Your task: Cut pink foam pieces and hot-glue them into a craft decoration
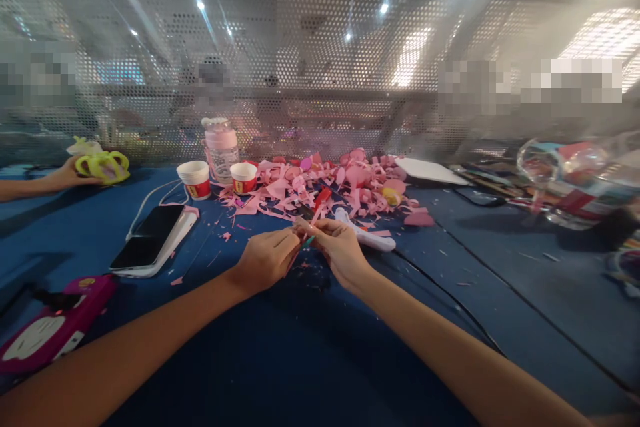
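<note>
Over desk, before scraps, pinched strip tight in fingers of right hand, slanted away and rightward; curled left hand equally near, could not tell its grip.

The desk lies open between the forearms, and mostly so right of the black cable. Beyond the left hand and right hand, a heap of pink scraps blocks the way, with a white corded tool just beside the right hand. Leftward, paper cups, a phone and a purple power strip stand as obstacles.
</note>
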`<state>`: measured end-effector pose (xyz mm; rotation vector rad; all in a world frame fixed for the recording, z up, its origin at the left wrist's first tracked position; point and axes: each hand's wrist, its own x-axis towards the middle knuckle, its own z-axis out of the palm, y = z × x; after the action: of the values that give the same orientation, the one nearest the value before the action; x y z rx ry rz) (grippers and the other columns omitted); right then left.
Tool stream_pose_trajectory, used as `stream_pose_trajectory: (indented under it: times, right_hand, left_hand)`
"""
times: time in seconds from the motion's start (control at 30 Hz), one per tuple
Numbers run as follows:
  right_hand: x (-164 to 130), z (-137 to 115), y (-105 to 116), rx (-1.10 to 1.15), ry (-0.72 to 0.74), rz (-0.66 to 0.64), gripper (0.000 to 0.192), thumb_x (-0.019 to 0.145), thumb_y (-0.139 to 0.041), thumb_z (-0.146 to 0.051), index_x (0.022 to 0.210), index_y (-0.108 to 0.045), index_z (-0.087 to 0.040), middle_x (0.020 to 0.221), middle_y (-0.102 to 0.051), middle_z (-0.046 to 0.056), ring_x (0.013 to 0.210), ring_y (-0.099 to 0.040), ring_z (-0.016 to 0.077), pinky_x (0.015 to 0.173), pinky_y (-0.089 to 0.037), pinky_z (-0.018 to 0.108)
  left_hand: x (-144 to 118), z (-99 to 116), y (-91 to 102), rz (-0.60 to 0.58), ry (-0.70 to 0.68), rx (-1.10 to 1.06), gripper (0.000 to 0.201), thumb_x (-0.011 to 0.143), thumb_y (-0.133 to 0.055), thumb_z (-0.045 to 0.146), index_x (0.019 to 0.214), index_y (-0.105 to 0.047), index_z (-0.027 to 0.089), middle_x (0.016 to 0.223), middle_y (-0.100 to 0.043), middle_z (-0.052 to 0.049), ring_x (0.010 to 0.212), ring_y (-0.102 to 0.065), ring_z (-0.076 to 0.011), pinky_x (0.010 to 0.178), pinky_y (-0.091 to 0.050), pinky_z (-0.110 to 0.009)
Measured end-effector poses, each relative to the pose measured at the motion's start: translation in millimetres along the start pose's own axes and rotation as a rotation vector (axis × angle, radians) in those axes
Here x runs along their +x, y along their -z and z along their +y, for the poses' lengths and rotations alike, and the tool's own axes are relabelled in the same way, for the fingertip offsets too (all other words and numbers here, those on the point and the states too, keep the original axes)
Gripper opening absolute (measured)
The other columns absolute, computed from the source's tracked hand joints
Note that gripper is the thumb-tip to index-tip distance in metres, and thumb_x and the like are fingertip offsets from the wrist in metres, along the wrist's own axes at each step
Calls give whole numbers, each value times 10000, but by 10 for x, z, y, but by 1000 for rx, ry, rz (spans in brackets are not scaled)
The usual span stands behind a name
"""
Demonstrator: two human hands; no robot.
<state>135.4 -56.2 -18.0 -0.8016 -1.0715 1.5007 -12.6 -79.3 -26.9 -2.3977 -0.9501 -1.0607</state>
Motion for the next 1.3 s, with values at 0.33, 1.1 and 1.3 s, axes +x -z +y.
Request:
stream_pose_trajectory:
  times: [0.33,1.1,1.3]
  right_hand:
    - [38,42,31,-209,162,9,194,570,-731,-333,652,-637,-184,618,-658,-3,582,-607,133,606,-487,257]
    - [94,-24,114,-64,106,26,182,616,-706,-338,689,-655,-180,747,-695,18,697,-642,150,620,-509,243]
    - [64,-34,88,-113,126,77,182,599,-718,-326,588,-613,-178,666,-688,13,687,-650,154,639,-493,247]
  left_hand:
    - [-10,-16,-19,5,-48,104,252,881,-348,170,649,-448,168,581,-489,-2,524,-458,-113,516,-353,-222]
    - [-87,-81,-95,121,622,-366,251,900,-293,312,893,-499,170,814,-541,-46,800,-519,-166,737,-415,-310]
    - [-100,15,-68,-103,332,-208,232,857,-417,366,838,-512,156,781,-567,-48,750,-524,-180,664,-433,-306]
